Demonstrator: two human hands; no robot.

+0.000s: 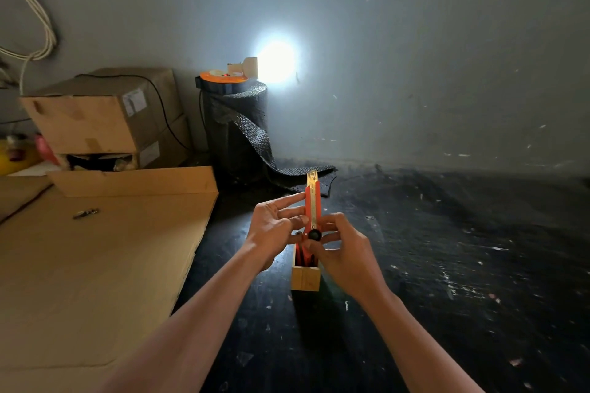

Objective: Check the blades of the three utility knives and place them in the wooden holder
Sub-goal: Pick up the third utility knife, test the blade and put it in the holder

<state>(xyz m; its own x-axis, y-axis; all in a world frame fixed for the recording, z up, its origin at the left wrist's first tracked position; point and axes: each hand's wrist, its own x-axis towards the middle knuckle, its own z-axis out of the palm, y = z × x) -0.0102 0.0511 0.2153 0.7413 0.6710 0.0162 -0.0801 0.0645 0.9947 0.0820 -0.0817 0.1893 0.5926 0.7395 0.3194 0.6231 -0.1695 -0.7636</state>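
Note:
An orange utility knife (312, 201) points away from me above the wooden holder (305, 277), its blade extended at the far tip. My left hand (274, 226) steadies the knife's left side with spread fingers. My right hand (340, 249) grips the knife's near end, thumb and fingers at its black wheel. Inside the holder lie other orange knives (301, 257), partly hidden by my hands. The holder stands on the dark floor.
Flat cardboard sheets (95, 258) cover the floor to the left. Stacked cardboard boxes (105, 118) stand behind them. A roll of black bubble wrap (236, 128) with an orange cable reel on top stands by the wall, next to a bright lamp (276, 62).

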